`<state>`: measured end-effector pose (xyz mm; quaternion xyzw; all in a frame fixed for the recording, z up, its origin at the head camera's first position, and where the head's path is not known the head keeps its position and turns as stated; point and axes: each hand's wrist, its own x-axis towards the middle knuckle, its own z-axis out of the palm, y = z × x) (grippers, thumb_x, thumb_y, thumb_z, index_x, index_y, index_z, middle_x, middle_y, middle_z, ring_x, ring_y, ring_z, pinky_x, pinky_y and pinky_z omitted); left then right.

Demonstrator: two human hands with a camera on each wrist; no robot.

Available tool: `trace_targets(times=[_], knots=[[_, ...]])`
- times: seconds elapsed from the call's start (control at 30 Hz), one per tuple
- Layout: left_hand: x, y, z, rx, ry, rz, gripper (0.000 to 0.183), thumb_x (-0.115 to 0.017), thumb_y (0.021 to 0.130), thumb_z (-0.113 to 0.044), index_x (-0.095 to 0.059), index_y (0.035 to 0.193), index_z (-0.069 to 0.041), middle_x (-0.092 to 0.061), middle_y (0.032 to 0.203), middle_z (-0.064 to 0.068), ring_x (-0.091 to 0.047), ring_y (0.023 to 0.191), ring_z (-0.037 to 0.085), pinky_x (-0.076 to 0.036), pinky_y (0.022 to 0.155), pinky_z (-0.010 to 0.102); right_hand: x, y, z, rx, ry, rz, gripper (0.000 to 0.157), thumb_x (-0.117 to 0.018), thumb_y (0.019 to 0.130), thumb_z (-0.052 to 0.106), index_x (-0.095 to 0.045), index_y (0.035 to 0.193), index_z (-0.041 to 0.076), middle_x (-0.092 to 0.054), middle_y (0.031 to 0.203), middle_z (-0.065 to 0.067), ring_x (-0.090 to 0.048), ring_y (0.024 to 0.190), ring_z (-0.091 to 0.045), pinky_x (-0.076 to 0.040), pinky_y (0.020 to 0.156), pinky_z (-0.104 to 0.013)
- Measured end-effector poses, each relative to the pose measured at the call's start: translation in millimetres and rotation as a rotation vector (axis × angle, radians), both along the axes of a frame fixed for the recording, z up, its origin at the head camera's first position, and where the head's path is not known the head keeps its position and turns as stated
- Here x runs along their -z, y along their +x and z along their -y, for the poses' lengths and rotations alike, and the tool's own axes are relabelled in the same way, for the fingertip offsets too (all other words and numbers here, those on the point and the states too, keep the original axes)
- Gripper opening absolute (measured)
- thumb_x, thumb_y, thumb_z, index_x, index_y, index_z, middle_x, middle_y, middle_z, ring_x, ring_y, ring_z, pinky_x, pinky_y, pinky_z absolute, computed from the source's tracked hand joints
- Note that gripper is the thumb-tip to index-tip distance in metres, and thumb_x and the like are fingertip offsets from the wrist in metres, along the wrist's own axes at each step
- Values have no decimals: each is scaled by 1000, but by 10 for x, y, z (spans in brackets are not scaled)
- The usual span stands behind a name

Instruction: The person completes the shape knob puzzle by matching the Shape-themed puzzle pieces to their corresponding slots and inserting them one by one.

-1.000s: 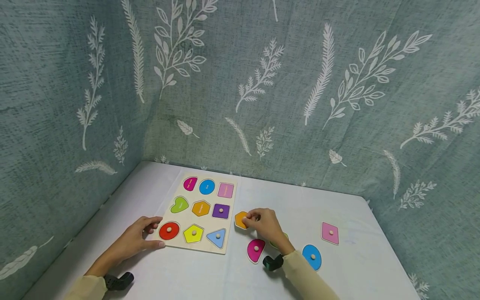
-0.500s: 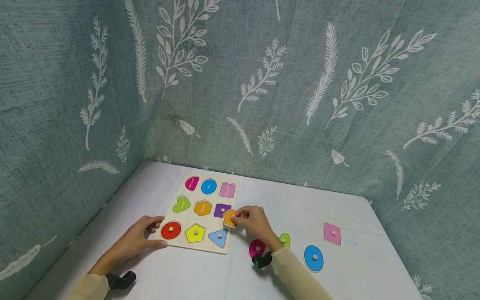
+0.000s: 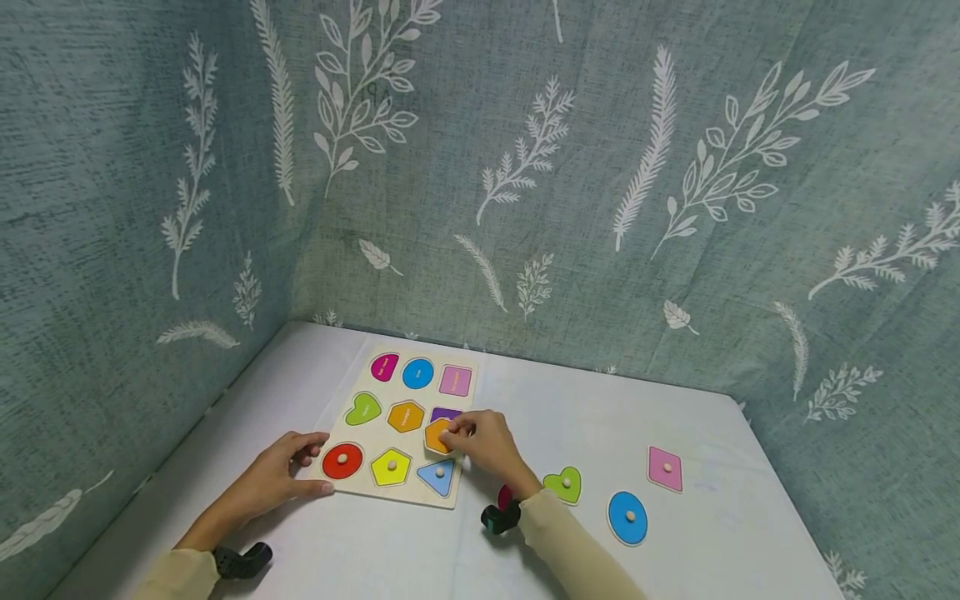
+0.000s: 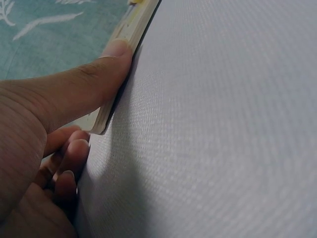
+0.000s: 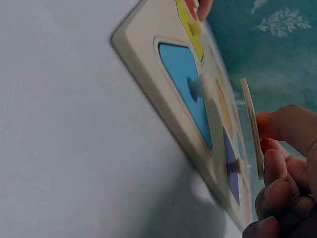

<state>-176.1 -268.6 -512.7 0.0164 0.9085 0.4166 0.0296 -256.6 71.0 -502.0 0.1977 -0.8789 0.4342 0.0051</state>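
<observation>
A wooden shape puzzle board (image 3: 377,437) lies on the white table. My left hand (image 3: 273,475) grips its near left corner, the thumb (image 4: 111,59) along the near edge and the other fingers curled at the left side. With thumb and fingertips my right hand (image 3: 489,443) pinches the knob of an orange hexagon piece (image 3: 434,437). In the right wrist view the hexagon's thin edge (image 5: 251,129) stands above the board, apart from it. In the head view the piece partly covers the purple square (image 3: 447,412). Left of it is the orange hexagon recess (image 3: 406,416).
Knobbed red circle (image 3: 342,460), yellow pentagon (image 3: 392,467) and blue triangle (image 3: 438,477) pieces sit in the board's near row. Right of the board lie a green heart (image 3: 562,485), a blue circle (image 3: 627,518), a pink rectangle (image 3: 664,468) and a magenta piece (image 3: 505,497), partly hidden by the right wrist.
My right hand has carried the orange hexagon leftward from beside the board to above it. The green heart has come into full view. My left hand stays at the corner.
</observation>
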Motion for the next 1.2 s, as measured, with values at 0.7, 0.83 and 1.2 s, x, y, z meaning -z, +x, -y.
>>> trace_targets(times=[0.7, 0.83, 1.2], knots=[[29, -8, 17, 2, 2, -14, 101, -99, 63, -34, -52, 144, 5, -56, 113, 9, -51, 103, 26, -47, 105, 54, -40, -19, 456, -24, 19, 14, 18, -82, 89, 31, -75, 79, 18, -55, 63, 9, -48, 63, -6, -39, 57, -21], [30, -8, 10, -10, -1, -9, 103, -99, 62, -34, -52, 145, 4, -56, 113, 9, -51, 103, 26, -47, 105, 53, -62, -36, 523, -17, 41, 16, 19, -82, 89, 31, -74, 78, 17, -55, 62, 9, -48, 61, -6, -38, 55, -21], [42, -17, 15, -10, 1, -10, 102, -99, 62, -34, -52, 144, 5, -56, 113, 9, -51, 103, 26, -47, 105, 53, -39, -132, 697, 9, 102, 2, 19, -82, 89, 32, -75, 79, 18, -58, 64, 12, -49, 62, -6, -38, 54, -22]])
